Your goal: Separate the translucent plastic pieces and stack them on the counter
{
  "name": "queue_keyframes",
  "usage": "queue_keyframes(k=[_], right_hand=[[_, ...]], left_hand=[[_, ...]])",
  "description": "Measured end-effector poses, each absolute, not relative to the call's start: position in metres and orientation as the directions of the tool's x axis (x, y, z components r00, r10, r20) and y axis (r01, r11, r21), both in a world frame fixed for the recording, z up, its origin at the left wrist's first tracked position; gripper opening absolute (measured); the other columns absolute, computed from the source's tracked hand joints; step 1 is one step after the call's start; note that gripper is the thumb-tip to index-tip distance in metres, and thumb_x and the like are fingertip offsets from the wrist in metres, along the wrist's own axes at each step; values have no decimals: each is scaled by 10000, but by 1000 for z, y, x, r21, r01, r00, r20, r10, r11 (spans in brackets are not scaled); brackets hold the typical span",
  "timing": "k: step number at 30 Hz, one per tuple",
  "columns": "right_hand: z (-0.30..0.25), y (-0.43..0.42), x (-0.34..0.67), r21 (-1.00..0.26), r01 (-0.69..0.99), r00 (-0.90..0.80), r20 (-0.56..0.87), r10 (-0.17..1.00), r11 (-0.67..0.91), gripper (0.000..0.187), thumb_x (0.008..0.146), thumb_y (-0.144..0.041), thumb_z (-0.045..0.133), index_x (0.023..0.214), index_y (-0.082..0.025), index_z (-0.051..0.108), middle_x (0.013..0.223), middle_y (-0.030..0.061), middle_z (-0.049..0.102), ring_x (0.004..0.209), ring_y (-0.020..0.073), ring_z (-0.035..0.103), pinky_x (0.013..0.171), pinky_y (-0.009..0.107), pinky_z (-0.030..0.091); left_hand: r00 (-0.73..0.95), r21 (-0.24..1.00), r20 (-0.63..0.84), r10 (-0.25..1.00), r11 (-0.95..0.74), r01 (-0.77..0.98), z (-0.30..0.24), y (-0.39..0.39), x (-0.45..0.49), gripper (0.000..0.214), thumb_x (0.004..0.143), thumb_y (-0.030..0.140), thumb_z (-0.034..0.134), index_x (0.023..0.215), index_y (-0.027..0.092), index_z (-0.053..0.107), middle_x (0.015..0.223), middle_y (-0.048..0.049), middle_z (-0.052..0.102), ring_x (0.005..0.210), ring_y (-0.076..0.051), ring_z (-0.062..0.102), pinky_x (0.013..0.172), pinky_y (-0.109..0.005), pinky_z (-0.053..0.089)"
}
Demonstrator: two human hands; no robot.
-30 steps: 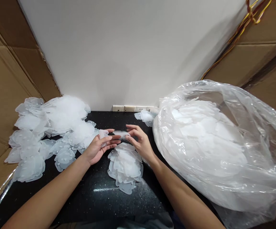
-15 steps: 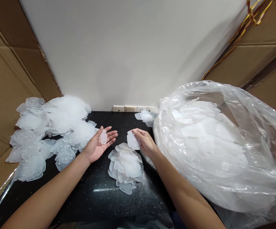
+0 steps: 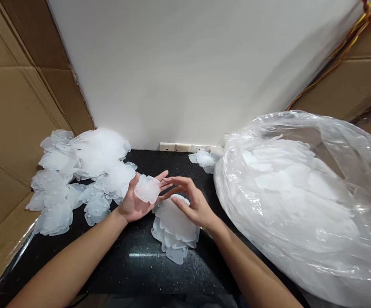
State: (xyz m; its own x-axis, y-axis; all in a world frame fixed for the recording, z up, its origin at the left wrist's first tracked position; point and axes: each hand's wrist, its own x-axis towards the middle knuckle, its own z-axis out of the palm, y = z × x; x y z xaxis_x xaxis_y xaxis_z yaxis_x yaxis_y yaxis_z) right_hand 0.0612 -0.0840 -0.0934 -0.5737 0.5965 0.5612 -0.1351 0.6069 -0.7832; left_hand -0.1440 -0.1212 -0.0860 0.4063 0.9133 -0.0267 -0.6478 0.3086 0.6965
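On the black counter, just in front of the small stack of plastic pieces, I see both hands meeting over the middle. Only the head view is here, so I work from it alone.

Half a second ago my left hand lay palm up with one small piece on its fingers, and my right hand pinched a piece above the stack. Now the left palm carries a larger white piece, resting flat across the fingers, which stay spread and nearly flat, thumb raised beside it. The right hand has let go: its fingers are loosely curled and apart, holding nothing, hovering just right of the piece and over the back of the stack. I judge one piece has passed from right to left.

The piece looks thin, milky and translucent, with a wavy rounded outline and small bumps.

Left of the stack sits a loose heap of the same pieces; right of it, a big clear bag full of more. Cardboard lines the left side.
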Motion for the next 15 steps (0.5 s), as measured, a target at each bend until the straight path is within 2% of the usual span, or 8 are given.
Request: queue_keyframes(k=[2,4,8,11,15], right_hand=[[-91,-90,61,-766,-177,-679,550,487,618,530,959,-161,496,1442,-292,321,1412,110,541,1085,202,672,966,412,523],[-90,-93,60,-750,-136,-732,517,444,648,529,952,-131,468,1443,-290,351,1420,94,548,1188,212,627,1015,418,500],[-92,-92,61,-726,-35,-735,484,474,686,475,934,-116,457,1385,-266,459,1335,77,620,1223,214,604,1030,401,490],[-95,-90,62,-701,-40,-709,522,474,712,467,920,-105,471,1363,-255,476,1312,82,633,1177,202,630,1009,377,505],[-97,-89,60,-649,-59,-655,599,461,759,445,906,-71,484,1313,-247,510,1310,82,638,1239,194,592,1047,372,487]], left_hand=[[473,693,-24,881,355,-627,-88,-123,-145,811,867,679,476,1493,167,418,1558,-112,421,1426,-278,375,1024,-309,405],[508,683,-27,861,387,-620,-89,-124,-147,789,900,638,450,1517,153,370,1588,-114,369,1429,-256,366,1005,-277,404],[505,614,-43,862,421,-668,-90,-122,-147,756,957,552,382,1557,111,255,1588,-151,353,1358,-203,455,980,-244,413],[498,562,-67,865,445,-697,-91,-120,-146,783,960,585,352,1565,107,224,1558,-166,401,1251,-179,550,968,-237,419],[472,573,-108,875,442,-689,-90,-119,-146,812,951,644,321,1563,117,241,1528,-170,447,1207,-193,580,971,-265,415]])
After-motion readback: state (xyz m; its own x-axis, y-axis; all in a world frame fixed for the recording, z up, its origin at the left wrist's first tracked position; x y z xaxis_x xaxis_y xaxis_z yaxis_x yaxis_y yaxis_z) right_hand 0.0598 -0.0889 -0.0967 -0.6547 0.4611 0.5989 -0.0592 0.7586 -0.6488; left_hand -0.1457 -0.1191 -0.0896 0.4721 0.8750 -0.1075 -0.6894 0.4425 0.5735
